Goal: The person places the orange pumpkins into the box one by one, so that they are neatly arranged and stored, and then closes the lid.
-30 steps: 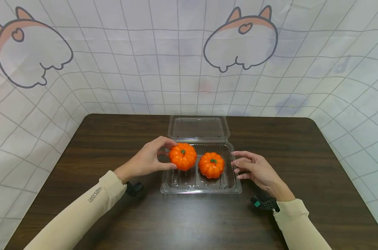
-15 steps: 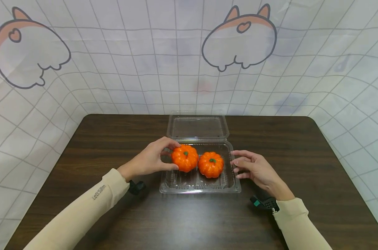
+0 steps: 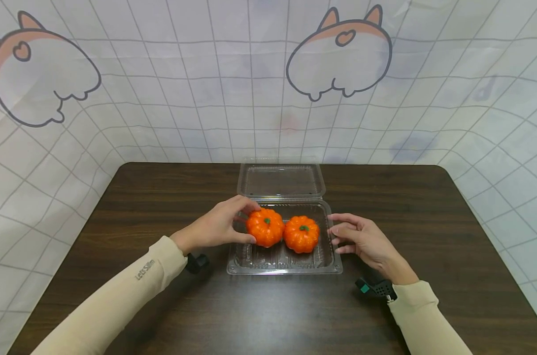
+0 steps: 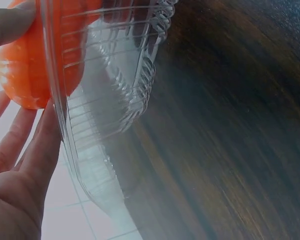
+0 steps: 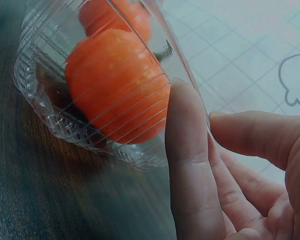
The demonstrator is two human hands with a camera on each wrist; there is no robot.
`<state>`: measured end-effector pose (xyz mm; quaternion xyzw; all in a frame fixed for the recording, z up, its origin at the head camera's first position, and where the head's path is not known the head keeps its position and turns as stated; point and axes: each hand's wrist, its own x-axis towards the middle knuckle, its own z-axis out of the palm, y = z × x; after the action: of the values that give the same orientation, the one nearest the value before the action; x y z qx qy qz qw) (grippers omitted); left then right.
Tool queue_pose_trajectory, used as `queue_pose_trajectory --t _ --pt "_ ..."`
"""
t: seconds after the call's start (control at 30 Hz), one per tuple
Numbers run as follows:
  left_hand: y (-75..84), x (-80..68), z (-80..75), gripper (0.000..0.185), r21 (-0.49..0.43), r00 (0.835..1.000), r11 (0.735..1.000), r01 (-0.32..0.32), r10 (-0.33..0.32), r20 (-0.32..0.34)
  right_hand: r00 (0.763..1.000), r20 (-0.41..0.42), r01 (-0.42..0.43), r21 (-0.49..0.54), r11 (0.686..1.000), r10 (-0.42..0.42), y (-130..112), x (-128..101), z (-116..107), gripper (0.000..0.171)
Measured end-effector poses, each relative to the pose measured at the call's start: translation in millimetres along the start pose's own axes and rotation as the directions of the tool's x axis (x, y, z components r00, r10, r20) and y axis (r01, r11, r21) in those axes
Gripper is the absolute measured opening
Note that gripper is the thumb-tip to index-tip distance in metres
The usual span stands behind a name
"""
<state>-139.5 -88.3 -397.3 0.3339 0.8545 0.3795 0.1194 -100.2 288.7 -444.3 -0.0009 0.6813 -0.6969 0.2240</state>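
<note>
An open clear plastic clamshell container [image 3: 284,270] sits on the table with two orange toy pumpkins with green stems over its base. My left hand [image 3: 219,222] grips the left pumpkin [image 3: 266,228] between thumb and fingers, just inside the left wall. The right pumpkin [image 3: 301,234] stands in the base, close beside the left one; in the head view they seem to touch. My right hand [image 3: 368,244] pinches the container's right rim, thumb and index finger on either side of it in the right wrist view. Through the clear wall there, the nearer pumpkin [image 5: 117,90] shows.
Behind the base, the hinged lid [image 3: 282,181] lies folded back near the table's far edge. The dark wooden table [image 3: 268,315] extends around the container. A white gridded cloth [image 3: 268,98] with cartoon drawings hangs behind and at the sides.
My left hand has moved the left pumpkin right and slightly toward me, bringing it up beside the other one. My right hand has stayed at the rim.
</note>
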Motion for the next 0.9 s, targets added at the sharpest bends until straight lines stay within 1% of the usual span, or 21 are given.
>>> queue_pose_trajectory --t 0.17,0.27,0.4,0.53,0.73,0.9 --pt "3.3 3.2 0.6 0.063 0.006 0.999 1.000 0.016 -0.016 0.036 1.000 -0.003 -0.001 0.001 1.000 0.001 0 0 0 0.057" --pt "3.2 5.6 0.2 0.064 0.033 0.998 0.999 0.024 -0.026 0.052 1.000 -0.003 -0.001 0.003 1.000 0.001 0 0 0 0.057" --pt "4.7 8.8 -1.4 0.065 0.085 0.995 0.996 0.020 -0.029 0.100 1.000 -0.003 -0.001 -0.002 1.000 0.001 0 0 0 0.058" --pt "5.3 11.1 -2.8 0.068 0.105 0.989 0.994 0.021 -0.035 0.141 1.000 -0.006 -0.002 -0.007 1.000 0.002 0 1 0 0.057" --pt "5.6 13.8 -3.1 0.066 0.117 0.987 0.993 0.024 -0.043 0.158 1.000 -0.006 -0.002 -0.008 1.000 0.002 1 2 -1 0.056" --pt "6.1 16.3 -3.5 0.067 0.127 0.982 0.991 0.043 -0.065 0.176 1.000 -0.009 0.000 -0.014 1.000 0.000 2 2 -1 0.056"
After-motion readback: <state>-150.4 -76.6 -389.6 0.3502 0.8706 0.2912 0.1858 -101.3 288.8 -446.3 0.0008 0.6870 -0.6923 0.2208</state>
